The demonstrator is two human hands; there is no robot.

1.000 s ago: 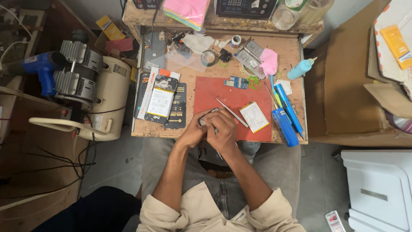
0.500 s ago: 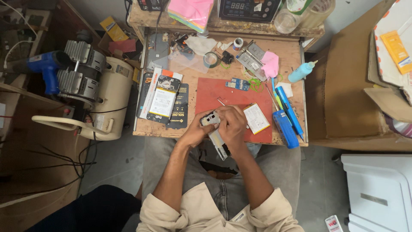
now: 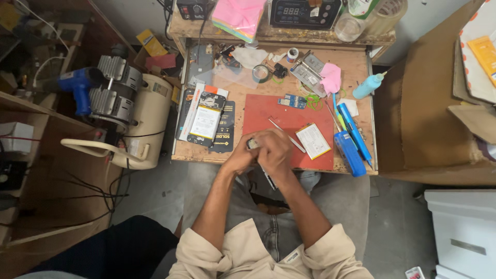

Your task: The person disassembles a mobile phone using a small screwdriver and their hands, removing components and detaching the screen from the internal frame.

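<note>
Phone (image 3: pixel 252 143) clasped between left hand (image 3: pixel 242 156) and right hand (image 3: pixel 274 151)

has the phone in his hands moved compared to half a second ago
Yes. The phone was tilted out over the near edge of the red mat; both hands, left hand and right hand, now enclose it, leaving only its top visible.

My single head camera looks almost straight down from well above, onto the bench (image 3: pixel 361 77), both hands, my lap and the floor.
</note>
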